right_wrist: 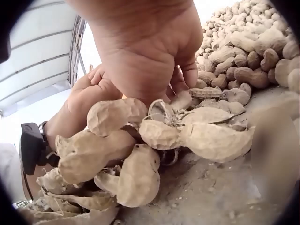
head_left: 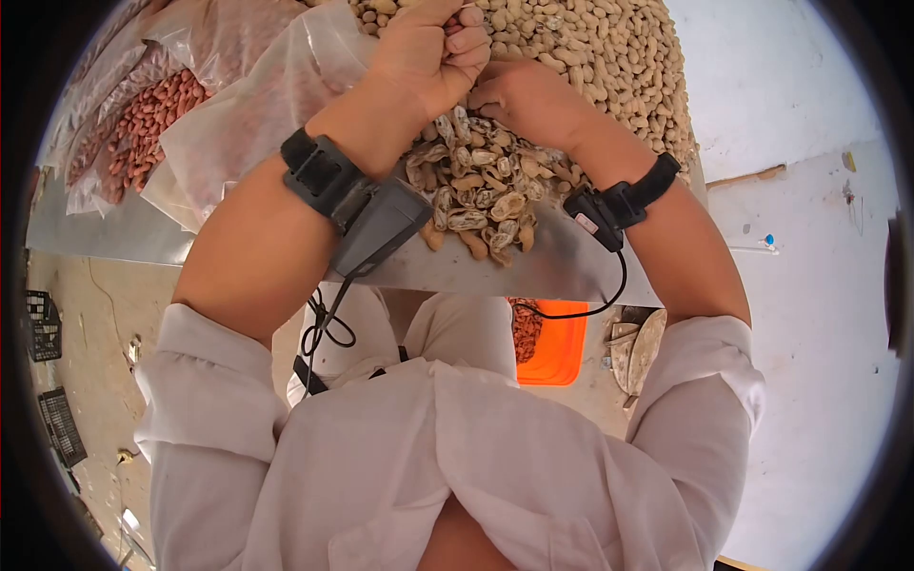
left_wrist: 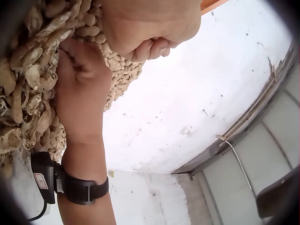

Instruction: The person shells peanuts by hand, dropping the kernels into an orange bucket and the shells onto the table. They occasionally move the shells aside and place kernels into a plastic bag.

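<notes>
My left hand (head_left: 433, 62) is raised over the peanut heap, its fingers curled around reddish peanut kernels (head_left: 452, 27). In the left wrist view its curled fingertips show, but the kernels are hidden. Just right of it and lower, my right hand (head_left: 533, 103) reaches down to the unshelled peanuts (head_left: 609, 57) with bent fingers. In the right wrist view, the right fingertips are right at a pale peanut (right_wrist: 181, 101); I cannot tell whether they pinch it. Split empty shells (head_left: 476, 190) lie nearer my body, mixed with some whole peanuts (right_wrist: 138, 176).
Clear plastic bags (head_left: 267, 105) lie on the left, one showing red kernels (head_left: 157, 119). The metal tabletop (head_left: 533, 271) ends in front of my body. Below it stands an orange tub (head_left: 562, 352) with red kernels. A white wall (head_left: 800, 285) is on the right.
</notes>
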The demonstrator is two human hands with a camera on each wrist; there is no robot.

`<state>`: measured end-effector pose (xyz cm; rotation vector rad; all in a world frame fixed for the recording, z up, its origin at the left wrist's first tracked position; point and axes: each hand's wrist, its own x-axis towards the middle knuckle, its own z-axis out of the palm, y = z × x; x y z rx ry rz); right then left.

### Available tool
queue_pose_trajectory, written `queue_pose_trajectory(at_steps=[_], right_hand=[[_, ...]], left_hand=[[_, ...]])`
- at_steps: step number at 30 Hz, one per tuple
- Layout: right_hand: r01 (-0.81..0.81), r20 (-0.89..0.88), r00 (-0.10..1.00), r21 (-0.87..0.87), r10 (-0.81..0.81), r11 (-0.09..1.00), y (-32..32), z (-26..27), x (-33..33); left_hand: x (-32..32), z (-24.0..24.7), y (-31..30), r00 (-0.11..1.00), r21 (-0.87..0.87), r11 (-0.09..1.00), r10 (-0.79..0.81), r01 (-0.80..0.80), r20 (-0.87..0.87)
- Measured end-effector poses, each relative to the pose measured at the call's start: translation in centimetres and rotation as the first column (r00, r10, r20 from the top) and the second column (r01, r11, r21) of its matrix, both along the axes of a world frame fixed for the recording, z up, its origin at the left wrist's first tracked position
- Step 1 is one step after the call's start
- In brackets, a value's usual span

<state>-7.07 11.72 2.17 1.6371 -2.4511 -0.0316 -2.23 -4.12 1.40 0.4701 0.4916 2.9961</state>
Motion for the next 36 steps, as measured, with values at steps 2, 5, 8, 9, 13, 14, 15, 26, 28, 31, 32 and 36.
queue_pose_trajectory(at_steps=[2, 5, 8, 9, 13, 14, 15, 26, 28, 31, 32, 36], right_hand=[[0.005, -0.028, 1.000, 0.077, -0.003, 0.997, -0.4, 0.1, -0.2], [0.032, -0.067, 0.998, 0.236, -0.017, 0.971, -1.4, 1.2, 0.2], [-0.004, -0.103, 0.994, 0.289, 0.035, 0.957, -1.6, 1.7, 0.4], [-0.017, -0.085, 0.996, 0.246, 0.038, 0.969, -1.5, 1.7, 0.4], [0.029, 0.024, 0.999, 0.010, -0.029, 1.000, -0.9, 1.9, 0.1], [0.117, 0.134, 0.985, -0.090, -0.105, 0.989, -0.7, 2.5, 0.2], [0.213, 0.249, 0.954, -0.183, -0.165, 0.960, -0.4, 3.1, 0.7], [0.981, 0.321, 0.101, -0.190, 0.942, -0.040, -2.8, 2.4, 8.1], [0.969, 0.182, 0.115, -0.236, 0.977, -0.070, -3.2, 2.3, 8.6], [0.957, 0.042, 0.130, -0.265, 0.991, -0.114, -3.7, 2.1, 9.0], [0.960, 0.038, 0.145, -0.247, 0.989, -0.132, -3.8, 1.9, 9.0], [0.970, 0.044, 0.195, -0.155, 0.980, -0.186, -4.4, 0.7, 8.1]], left_hand=[[0.1, 0.1, 0.1, 1.000, 0.010, 1.000, -0.005, 0.005, 0.004], [0.0, 0.0, 0.1, 1.000, 0.014, 1.000, 0.009, -0.009, -0.014], [0.0, 0.1, 0.0, 0.998, -0.049, 0.997, 0.059, -0.058, 0.008], [0.2, 0.3, 0.1, 0.998, -0.049, 0.997, 0.056, -0.055, 0.017], [0.3, 0.6, 0.1, 0.997, -0.077, 0.995, 0.072, -0.070, 0.022], [0.3, 0.6, 0.1, 0.995, -0.098, 0.990, 0.098, -0.097, 0.014], [0.6, 1.0, 0.2, 0.992, -0.124, 0.985, 0.122, -0.121, 0.003], [2.8, 3.7, 5.0, 0.446, -0.480, 0.056, 0.475, -0.876, -0.758], [2.8, 3.6, 4.9, 0.345, -0.405, -0.106, 0.358, -0.908, -0.868], [3.1, 3.8, 4.4, 0.472, -0.510, -0.152, 0.225, -0.847, -0.852], [3.3, 3.8, 4.3, 0.495, -0.525, -0.161, 0.196, -0.836, -0.847], [3.7, 4.3, 3.4, 0.568, -0.567, -0.188, 0.057, -0.802, -0.821]])
